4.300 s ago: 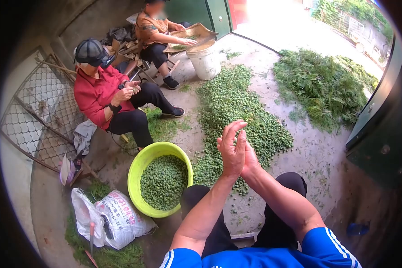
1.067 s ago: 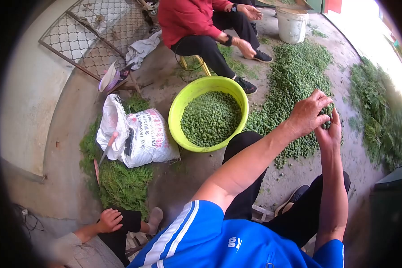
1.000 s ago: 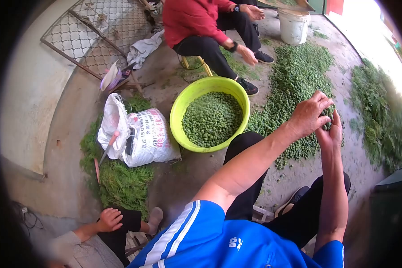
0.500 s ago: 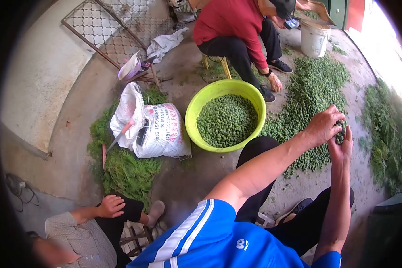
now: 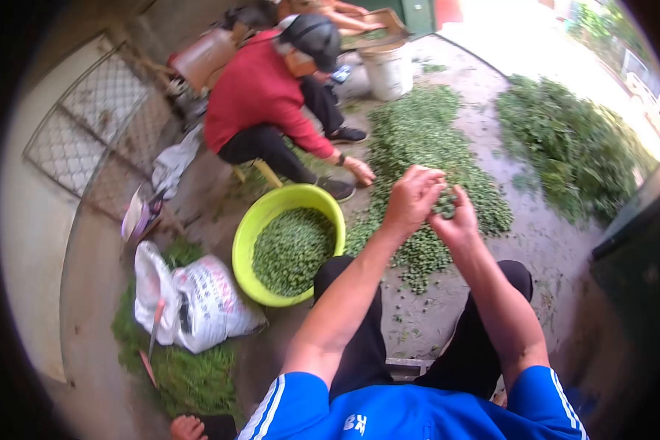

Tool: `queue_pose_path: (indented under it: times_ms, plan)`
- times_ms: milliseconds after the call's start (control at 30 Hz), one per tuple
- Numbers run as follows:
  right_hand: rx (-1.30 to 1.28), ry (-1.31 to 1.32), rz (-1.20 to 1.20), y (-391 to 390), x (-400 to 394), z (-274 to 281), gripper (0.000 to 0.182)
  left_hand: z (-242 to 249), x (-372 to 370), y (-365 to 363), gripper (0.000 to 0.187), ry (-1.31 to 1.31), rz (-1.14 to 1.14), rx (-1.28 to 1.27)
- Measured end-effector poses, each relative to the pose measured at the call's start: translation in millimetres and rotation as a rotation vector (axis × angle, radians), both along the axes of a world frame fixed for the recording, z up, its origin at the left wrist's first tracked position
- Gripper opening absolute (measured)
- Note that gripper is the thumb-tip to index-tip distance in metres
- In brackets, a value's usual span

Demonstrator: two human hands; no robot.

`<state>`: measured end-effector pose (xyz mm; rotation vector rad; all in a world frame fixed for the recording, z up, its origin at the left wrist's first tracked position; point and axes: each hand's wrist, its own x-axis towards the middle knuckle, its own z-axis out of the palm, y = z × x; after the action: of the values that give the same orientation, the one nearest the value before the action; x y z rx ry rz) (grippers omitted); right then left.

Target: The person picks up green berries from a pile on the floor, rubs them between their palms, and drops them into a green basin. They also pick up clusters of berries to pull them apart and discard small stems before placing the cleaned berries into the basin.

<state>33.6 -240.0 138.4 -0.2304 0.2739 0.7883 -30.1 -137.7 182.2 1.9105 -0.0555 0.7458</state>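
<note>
My left hand (image 5: 415, 196) is closed, its fingers pinched at a cluster of small green pods or fruits (image 5: 444, 203). Cupped around the same cluster from the right is my right hand (image 5: 459, 218). What exactly the left fingertips grip is too small to make out. Both hands are raised over a long spread of green pods (image 5: 433, 147) on the floor. To the left stands a yellow-green basin (image 5: 242, 253) holding many more of them.
A person in a red top (image 5: 253, 95) sits beyond the basin, one hand near the pile. A white sack (image 5: 213, 304) lies at left on greenery. Cut branches (image 5: 565, 147) lie at right. A white bucket (image 5: 389, 72) stands behind; another person's hand (image 5: 188, 427) shows bottom left.
The camera view has turned to the right, so basin, sack and seated person appear further left. Both my hands still hold the green cluster together.
</note>
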Motion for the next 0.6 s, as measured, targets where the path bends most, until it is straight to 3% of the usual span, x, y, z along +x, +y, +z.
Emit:
queue_pose_path:
  times_ms: [33,100,167,300,367,500,600]
  plan:
    - [0.038,0.012,0.025,2,-2,4,0.035,1,0,4,0.015,-0.015,0.024,0.052]
    - [0.133,0.050,0.005,3,2,0,0.042,7,-3,6,0.017,0.010,-0.037,-0.075]
    - [0.248,-0.080,0.020,-3,5,-3,0.043,10,-1,14,0.018,-0.014,-0.089,-0.105]
    - [0.217,0.012,-0.041,-8,8,15,0.042,53,14,51,0.025,0.016,-0.104,0.490]
    - [0.222,0.015,-0.055,-11,3,21,0.042,99,35,69,0.030,-0.026,-0.097,0.799]
    - [0.200,0.004,-0.059,-14,5,18,0.042,199,58,74,0.038,0.021,0.001,0.878]
    - [0.207,0.011,-0.075,-17,4,22,0.042,227,55,62,0.042,0.026,0.023,0.807]
